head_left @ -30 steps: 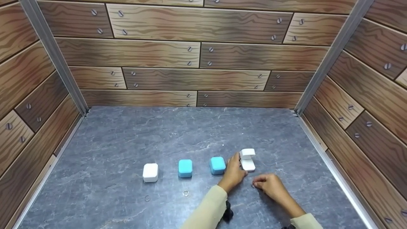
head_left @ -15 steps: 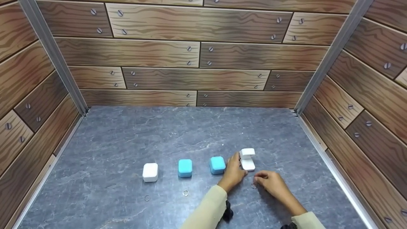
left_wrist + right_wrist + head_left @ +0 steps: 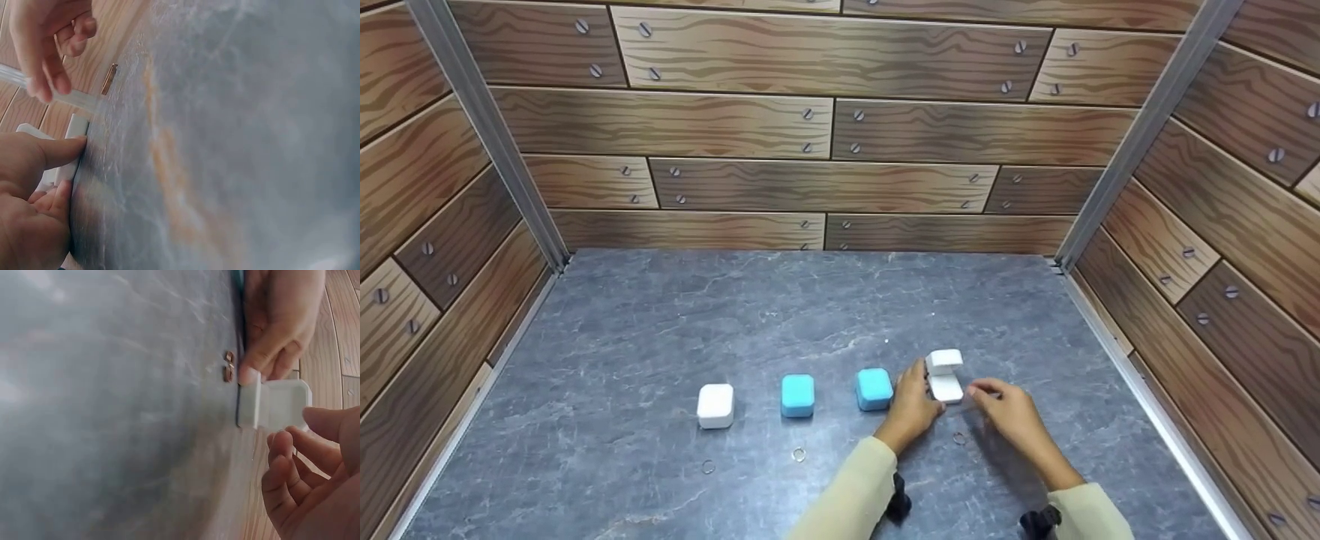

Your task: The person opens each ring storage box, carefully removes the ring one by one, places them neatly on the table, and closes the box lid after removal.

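An open white ring box (image 3: 945, 388) stands on the grey tabletop with its lid raised. My left hand (image 3: 911, 401) holds it at its left side, with the thumb (image 3: 67, 153) at the front edge of the base. To the right of the box is my right hand (image 3: 1009, 416). In the right wrist view its thumb (image 3: 326, 422) and curved fingers (image 3: 281, 489) stand apart with nothing between them. A copper-coloured ring (image 3: 959, 438) lies on the table in front of the box.
Left of the open box stand two closed turquoise boxes (image 3: 874, 389) (image 3: 797, 396) and a closed white box (image 3: 715, 406). A silvery ring (image 3: 799, 454) and a thin dark ring (image 3: 708, 466) lie in front. Wood-patterned walls (image 3: 750, 187) surround the tabletop.
My right hand has let go of the copper-coloured ring, which now lies on the table, and has moved up and slightly right beside the open box. The left hand has stayed put.
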A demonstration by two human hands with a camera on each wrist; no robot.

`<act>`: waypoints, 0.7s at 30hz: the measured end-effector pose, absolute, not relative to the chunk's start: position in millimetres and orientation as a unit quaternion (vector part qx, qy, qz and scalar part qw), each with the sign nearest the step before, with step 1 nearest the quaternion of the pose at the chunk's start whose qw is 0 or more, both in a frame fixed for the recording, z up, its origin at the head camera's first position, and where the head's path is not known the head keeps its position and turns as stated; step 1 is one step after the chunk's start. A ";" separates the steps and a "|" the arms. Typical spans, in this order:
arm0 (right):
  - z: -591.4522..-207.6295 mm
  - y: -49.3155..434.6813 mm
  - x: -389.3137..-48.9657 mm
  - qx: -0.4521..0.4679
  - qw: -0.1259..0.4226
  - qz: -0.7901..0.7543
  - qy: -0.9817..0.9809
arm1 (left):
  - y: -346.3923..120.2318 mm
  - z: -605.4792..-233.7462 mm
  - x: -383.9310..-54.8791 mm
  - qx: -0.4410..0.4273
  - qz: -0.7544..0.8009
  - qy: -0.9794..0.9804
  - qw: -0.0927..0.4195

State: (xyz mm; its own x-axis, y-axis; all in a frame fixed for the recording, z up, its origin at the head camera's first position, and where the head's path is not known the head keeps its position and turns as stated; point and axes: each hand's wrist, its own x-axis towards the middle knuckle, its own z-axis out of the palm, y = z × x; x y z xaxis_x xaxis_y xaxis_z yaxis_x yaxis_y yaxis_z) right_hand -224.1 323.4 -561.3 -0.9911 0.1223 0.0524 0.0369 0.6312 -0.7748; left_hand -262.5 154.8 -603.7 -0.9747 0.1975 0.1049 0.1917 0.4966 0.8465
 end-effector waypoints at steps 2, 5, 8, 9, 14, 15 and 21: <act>-558.3 325.3 -230.2 -0.048 0.056 0.430 -0.900 | 154.6 -603.8 -263.0 0.112 0.490 0.864 0.002; -554.4 327.4 -237.9 -0.053 0.059 0.438 -0.895 | 154.8 -604.0 -263.4 0.116 0.491 0.863 -0.002; -552.8 328.3 -244.5 -0.056 0.057 0.446 -0.892 | 154.8 -604.0 -263.2 0.120 0.491 0.863 -0.007; -552.7 328.1 -246.6 -0.057 0.055 0.449 -0.890 | 154.7 -603.9 -263.2 0.120 0.490 0.863 -0.008; -555.1 325.3 -257.7 -0.062 0.036 0.467 -0.881 | 154.0 -603.3 -263.3 0.117 0.488 0.865 -0.006; -556.2 324.9 -259.9 -0.066 0.032 0.470 -0.880 | 154.0 -603.2 -263.4 0.116 0.488 0.865 -0.004; -562.9 322.7 -270.0 -0.080 -0.001 0.505 -0.859 | 153.4 -603.8 -263.3 0.120 0.487 0.865 0.004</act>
